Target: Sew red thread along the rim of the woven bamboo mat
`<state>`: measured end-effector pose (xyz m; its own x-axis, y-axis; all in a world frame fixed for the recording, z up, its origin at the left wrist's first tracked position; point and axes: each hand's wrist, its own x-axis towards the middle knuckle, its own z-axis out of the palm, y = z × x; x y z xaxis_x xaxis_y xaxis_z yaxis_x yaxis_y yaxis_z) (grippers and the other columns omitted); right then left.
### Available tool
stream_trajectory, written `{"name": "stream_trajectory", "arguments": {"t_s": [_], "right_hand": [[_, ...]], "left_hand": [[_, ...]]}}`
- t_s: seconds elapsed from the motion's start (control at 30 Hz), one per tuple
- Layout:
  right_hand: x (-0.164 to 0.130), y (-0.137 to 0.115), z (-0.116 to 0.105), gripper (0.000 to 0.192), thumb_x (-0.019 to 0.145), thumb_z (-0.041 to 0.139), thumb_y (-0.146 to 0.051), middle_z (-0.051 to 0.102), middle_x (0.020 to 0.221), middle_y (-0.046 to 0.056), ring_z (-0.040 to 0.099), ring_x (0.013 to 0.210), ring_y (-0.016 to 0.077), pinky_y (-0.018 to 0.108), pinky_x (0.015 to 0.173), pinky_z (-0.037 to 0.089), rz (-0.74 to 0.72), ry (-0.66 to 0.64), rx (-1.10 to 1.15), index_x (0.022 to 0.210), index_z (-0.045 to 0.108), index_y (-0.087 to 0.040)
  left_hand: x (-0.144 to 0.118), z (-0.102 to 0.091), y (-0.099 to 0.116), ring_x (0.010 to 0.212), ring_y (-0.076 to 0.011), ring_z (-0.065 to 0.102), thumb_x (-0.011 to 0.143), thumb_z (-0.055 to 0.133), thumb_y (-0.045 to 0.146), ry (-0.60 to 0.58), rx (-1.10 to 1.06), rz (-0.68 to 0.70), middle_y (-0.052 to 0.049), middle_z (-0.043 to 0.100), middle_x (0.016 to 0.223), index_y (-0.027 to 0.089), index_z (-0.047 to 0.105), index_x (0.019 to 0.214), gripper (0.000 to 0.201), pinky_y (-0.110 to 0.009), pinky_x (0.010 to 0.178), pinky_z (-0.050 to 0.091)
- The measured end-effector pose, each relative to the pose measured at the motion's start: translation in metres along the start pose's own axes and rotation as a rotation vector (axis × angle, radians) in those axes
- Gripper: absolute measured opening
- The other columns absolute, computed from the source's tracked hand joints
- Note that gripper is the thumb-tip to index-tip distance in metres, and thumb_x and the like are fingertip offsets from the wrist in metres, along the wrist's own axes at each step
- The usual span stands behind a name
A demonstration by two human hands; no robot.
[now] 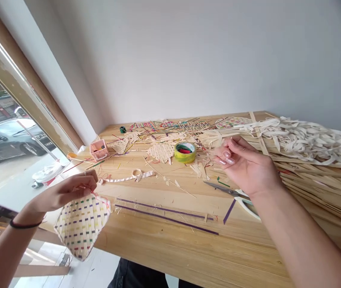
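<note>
My left hand [68, 190], with a black band at its wrist, grips a small diamond-shaped woven piece [82, 224] by its upper edge. The piece is pale with coloured flecks and hangs at the table's left front edge. Red thread [100, 198] gathers near those fingers. My right hand [242, 160] is raised over the table, thumb and fingers closed in a pinch; what they hold, if anything, is too fine to make out. Scissors [222, 189] lie below it, partly hidden by the forearm. Two long purple strips [170, 218] lie between the hands.
A yellow-green tape roll [185, 154], a pink sharpener-like box [98, 150] and a curled pale ribbon [122, 179] lie on the wooden table [170, 256]. Woven pieces and scraps cover the back. White strips [305, 140] are heaped at right, and a window [14, 120] is at left.
</note>
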<state>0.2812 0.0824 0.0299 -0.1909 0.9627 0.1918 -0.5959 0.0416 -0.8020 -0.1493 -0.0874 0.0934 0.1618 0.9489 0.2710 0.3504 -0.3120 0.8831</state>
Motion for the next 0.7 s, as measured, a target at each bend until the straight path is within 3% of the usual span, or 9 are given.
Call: {"name": "stream_trajectory", "arguments": {"t_s": [0.03,0.1,0.2,0.37,0.53,0.7], "right_hand": [[0.000,-0.002,0.000,0.027,0.074,0.088,-0.026,0.043,0.067,-0.002,0.042,0.061,0.0084,0.028,0.055,0.037,-0.011,0.016,0.002,0.067,0.063,-0.021],[-0.002,-0.008,0.001,0.035,0.062,0.094,-0.024,0.043,0.066,-0.004,0.039,0.060,0.0081,0.025,0.054,0.036,-0.041,0.037,-0.002,0.067,0.060,-0.020],[-0.006,-0.021,0.005,0.045,0.050,0.099,-0.023,0.042,0.066,-0.005,0.035,0.060,0.0078,0.022,0.052,0.034,-0.088,0.103,-0.014,0.066,0.058,-0.018],[-0.018,-0.049,0.012,0.051,0.040,0.103,-0.023,0.042,0.064,-0.005,0.032,0.060,0.0093,0.025,0.053,0.029,-0.201,0.204,-0.047,0.062,0.057,-0.018],[-0.035,-0.077,0.008,0.045,0.051,0.100,-0.024,0.037,0.061,-0.004,0.031,0.060,0.0105,0.029,0.056,0.021,-0.329,0.229,-0.119,0.062,0.057,-0.019],[-0.053,-0.096,-0.011,0.041,0.056,0.101,-0.028,0.038,0.056,-0.004,0.031,0.056,0.0101,0.033,0.056,0.021,-0.356,0.285,-0.230,0.060,0.060,-0.021]], "left_hand": [[-0.001,0.005,0.009,0.075,-0.0226,0.062,0.083,0.082,0.013,-0.127,0.091,-0.044,-0.007,0.070,0.082,0.015,0.076,0.085,0.007,-0.029,0.067,0.053],[-0.003,0.014,0.022,0.082,-0.0201,0.064,0.097,0.063,0.010,-0.276,0.243,-0.103,-0.007,0.070,0.091,0.015,0.077,0.091,0.016,-0.027,0.076,0.053],[-0.006,0.023,0.030,0.084,-0.0189,0.064,0.101,0.057,0.013,-0.367,0.414,-0.104,-0.008,0.071,0.100,0.016,0.075,0.095,0.019,-0.027,0.079,0.051],[-0.003,0.037,0.025,0.083,-0.0196,0.067,0.106,0.046,0.021,-0.523,0.810,0.006,-0.009,0.071,0.104,0.018,0.069,0.093,0.026,-0.030,0.076,0.052],[0.014,0.051,0.026,0.078,-0.0175,0.064,0.109,0.042,0.022,-0.594,0.750,0.070,-0.007,0.069,0.099,0.018,0.066,0.093,0.029,-0.028,0.072,0.050],[0.043,0.056,0.013,0.084,-0.0180,0.063,0.109,0.044,0.024,-0.637,0.530,0.109,-0.008,0.067,0.097,0.017,0.062,0.092,0.026,-0.028,0.078,0.049]]}}
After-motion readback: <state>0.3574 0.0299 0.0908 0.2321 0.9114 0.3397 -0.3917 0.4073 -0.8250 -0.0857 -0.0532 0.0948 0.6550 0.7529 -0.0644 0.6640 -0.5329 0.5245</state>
